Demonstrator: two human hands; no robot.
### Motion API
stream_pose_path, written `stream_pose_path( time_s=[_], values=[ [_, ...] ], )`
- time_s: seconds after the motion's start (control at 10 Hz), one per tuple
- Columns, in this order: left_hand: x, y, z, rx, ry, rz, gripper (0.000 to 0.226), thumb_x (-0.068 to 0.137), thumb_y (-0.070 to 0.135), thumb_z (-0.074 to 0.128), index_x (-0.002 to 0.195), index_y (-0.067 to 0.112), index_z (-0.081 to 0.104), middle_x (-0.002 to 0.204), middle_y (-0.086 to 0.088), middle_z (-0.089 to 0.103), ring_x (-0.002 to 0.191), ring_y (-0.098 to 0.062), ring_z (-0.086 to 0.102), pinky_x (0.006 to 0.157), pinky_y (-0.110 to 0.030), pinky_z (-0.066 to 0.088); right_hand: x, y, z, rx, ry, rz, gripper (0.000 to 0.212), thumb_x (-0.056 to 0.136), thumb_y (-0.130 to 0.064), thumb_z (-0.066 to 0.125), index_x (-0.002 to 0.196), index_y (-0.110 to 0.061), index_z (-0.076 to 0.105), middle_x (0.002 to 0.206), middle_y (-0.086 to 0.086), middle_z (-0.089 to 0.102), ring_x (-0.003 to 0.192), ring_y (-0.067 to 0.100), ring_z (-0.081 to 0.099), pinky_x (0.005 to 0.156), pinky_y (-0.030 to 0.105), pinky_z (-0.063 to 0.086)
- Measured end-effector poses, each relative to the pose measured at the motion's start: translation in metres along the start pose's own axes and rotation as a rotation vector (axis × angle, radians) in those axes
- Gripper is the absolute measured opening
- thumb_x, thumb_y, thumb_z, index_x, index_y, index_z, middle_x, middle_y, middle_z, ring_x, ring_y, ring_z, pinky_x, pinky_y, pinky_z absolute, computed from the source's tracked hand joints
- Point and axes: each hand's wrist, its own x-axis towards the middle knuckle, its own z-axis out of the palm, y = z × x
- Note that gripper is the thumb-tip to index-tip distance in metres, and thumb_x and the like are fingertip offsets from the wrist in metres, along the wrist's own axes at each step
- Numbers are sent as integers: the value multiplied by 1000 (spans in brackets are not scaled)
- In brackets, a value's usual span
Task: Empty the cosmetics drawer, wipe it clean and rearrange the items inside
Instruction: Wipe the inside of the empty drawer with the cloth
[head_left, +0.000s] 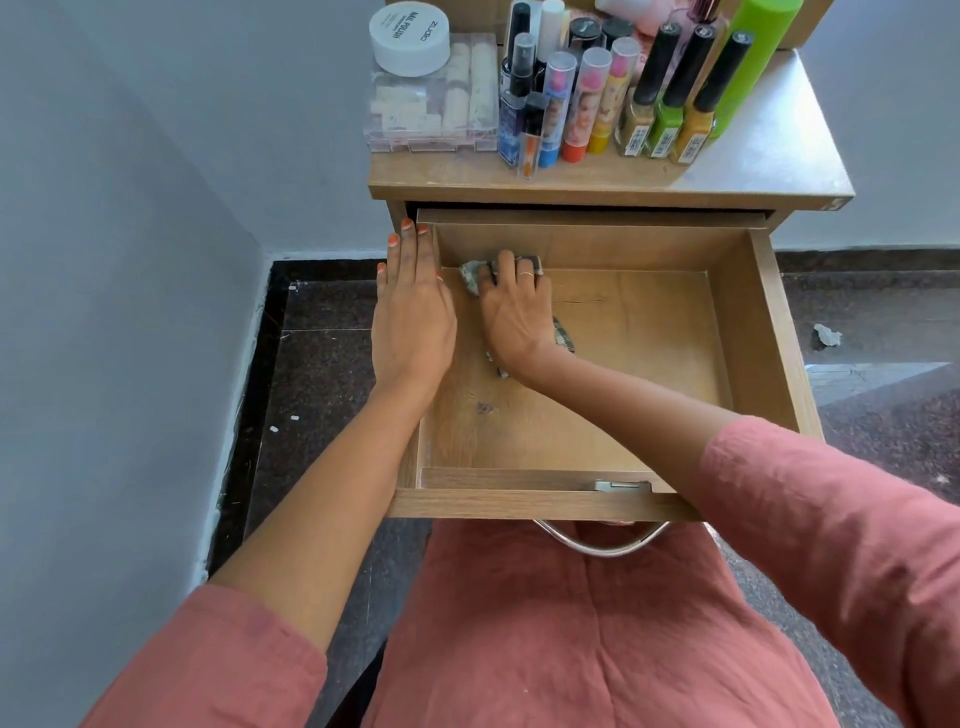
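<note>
The wooden drawer is pulled out toward me, with only a cloth on its floor. My right hand presses a grey patterned cloth onto the drawer floor in the far left corner, its fingers curled over the cloth. My left hand lies flat with straight fingers on the drawer's left wall. On top of the cabinet stand the cosmetics: a white nail polish jar on a clear compartment box, lip balm tubes, nail polish bottles and a green can.
The cabinet top has bare surface at its right side. A grey wall runs close on the left. The floor is dark speckled stone, with a crumpled scrap at the right. A metal handle hangs below the drawer front, above my lap.
</note>
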Motion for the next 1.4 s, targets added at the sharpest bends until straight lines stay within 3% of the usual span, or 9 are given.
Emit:
stream_pose_path(
  time_s=[0.4,0.8,1.0,1.1,1.4],
  values=[
    [1,0,-1,27,0,1,47,100,15,21,146,9,12,156,-8,8,145,-19,4,118,-32,4,4,-12,-3,-18,14,-86,48,93,-17,42,138,-7,28,142,18,26,128,34,32,98,41,35],
    [-1,-2,-1,44,-7,-4,47,100,14,22,146,9,13,157,-8,8,145,-20,4,118,-34,6,3,-13,-5,-115,-9,-57,47,91,-14,48,135,-3,33,137,16,30,125,33,34,95,41,40],
    [-1,-2,0,32,-3,-10,47,100,14,19,146,9,12,157,-7,7,145,-19,3,118,-31,3,-7,27,-1,-167,-39,-11,57,86,-12,55,136,-5,30,137,16,28,126,33,34,93,42,43],
    [-2,-2,0,28,1,-8,47,101,14,19,146,9,12,157,-7,7,145,-19,4,118,-31,3,-17,54,-3,-158,-66,32,52,90,-7,45,138,-5,26,138,18,27,128,35,31,94,44,42],
    [-3,-3,1,22,0,-1,46,101,14,19,146,9,12,156,-8,7,145,-19,3,118,-32,3,-42,130,-7,-225,-136,269,46,93,-6,39,137,-1,29,138,25,29,128,43,32,93,48,44]
  ],
)
